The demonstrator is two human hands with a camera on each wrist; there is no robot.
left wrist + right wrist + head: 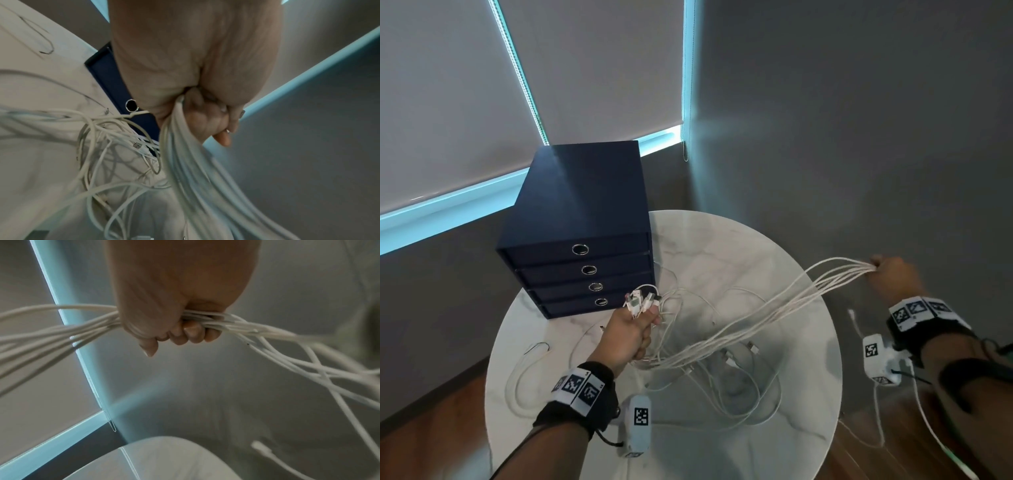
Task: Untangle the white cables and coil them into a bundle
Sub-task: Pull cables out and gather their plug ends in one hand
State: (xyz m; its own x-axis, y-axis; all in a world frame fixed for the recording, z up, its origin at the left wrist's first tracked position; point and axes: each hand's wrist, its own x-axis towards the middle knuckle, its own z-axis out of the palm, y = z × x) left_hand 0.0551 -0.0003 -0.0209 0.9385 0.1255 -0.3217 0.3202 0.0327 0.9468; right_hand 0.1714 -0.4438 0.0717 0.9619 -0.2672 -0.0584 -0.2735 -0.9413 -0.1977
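White cables (774, 308) stretch in a taut fan above the round marble table (808, 394), while the rest lie in a loose tangle on it. Where one strand ends and another begins in that tangle cannot be made out, and both wrist views blur the trailing lengths. The left hand (628, 334) is fisted around one end, connectors (638, 301) poking above the knuckles beside the navy drawer box (575, 212). The right hand (893, 274), raised out past the table's edge, clenches the strands, loose ends trailing beyond it.
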